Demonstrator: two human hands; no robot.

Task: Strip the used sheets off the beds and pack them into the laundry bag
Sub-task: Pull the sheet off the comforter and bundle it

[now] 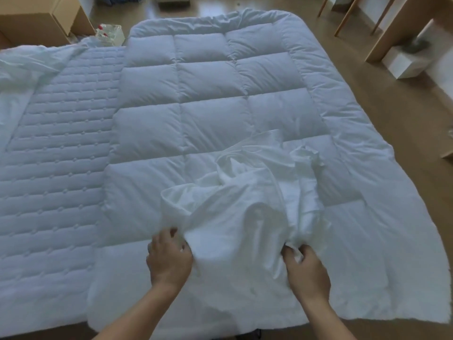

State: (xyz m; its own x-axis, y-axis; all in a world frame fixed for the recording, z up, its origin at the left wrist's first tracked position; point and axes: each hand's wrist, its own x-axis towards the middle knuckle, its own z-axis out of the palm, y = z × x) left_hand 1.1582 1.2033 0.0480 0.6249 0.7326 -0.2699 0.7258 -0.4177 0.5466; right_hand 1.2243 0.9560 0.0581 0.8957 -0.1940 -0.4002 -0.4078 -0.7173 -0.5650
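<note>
A crumpled white sheet (245, 204) lies bunched on the near half of the bed, heaped on top of the puffy quilted duvet (208, 106). Its folds rise in a loose mound between the person's two hands and trail away toward the middle of the duvet.

The left hand (169, 258) has its fingers curled in and grips the sheet's near left edge, knuckles up, with the cloth gathered under the fingertips. The right hand (306, 273) is likewise closed around a fold at the sheet's near right side; a wad of white fabric shows between thumb and fingers. Both forearms reach in from the near edge of the bed, the hands well apart with the bunched cloth spanning between them.

The duvet spreads across the right part of the bed and hangs over the side toward the tan floor (392, 119). To its left the stitched mattress pad (61, 168) lies bare, and a second rumpled white cloth (24, 67) sits at the far left corner.

Beyond the bed stand a cardboard box (36, 15) and a clear plastic pack with red caps (109, 33). At the far right are wooden furniture legs (350, 13) and a white box (404, 62).
</note>
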